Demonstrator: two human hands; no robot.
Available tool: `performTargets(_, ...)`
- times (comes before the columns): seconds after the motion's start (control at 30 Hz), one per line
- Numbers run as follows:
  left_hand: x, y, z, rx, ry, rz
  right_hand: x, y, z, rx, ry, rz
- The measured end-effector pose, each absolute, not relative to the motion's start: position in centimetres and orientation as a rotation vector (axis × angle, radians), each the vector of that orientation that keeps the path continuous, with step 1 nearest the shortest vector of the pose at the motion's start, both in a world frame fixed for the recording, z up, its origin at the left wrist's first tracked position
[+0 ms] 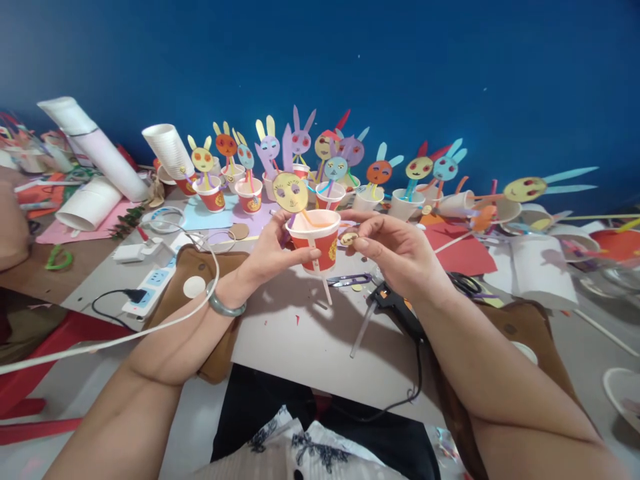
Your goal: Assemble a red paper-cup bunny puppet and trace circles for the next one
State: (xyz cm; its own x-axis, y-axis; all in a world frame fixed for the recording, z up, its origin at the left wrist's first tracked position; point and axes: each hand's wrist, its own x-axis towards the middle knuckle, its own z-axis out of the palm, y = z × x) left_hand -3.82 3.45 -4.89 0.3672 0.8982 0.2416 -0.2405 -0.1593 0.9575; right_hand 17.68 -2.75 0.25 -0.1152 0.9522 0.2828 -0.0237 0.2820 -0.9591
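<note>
Blue wall backs a grey table. Above its middle, the left hand grips a red-and-white paper cup, its round yellow paper face already mounted; the right hand pinches a small tan disc, unattached, beside it. Rabbit-eared paper cups line the far edge.

So the left hand has a red-and-white paper cup gripped, with a round yellow paper face up at its 11 o'clock. Right hand is pinching a small tan oval piece at the cup's 3. Black plastic glue gun lies around 4, white power strip near 9, colourful paper bunnies in cups from 10 to 2.
</note>
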Motion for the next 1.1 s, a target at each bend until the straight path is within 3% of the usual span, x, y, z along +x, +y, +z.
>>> performTargets(0.8,-4.5,4.0,-3.5,1.349,0.573,0.766,17.6,-1.5,-0.9,-0.887,-1.056,1.256)
performTargets(1.1,-6.3,5.8,-4.1,1.308,0.305,0.620,17.8,-1.2,-1.2,-0.963,-1.014,1.381)
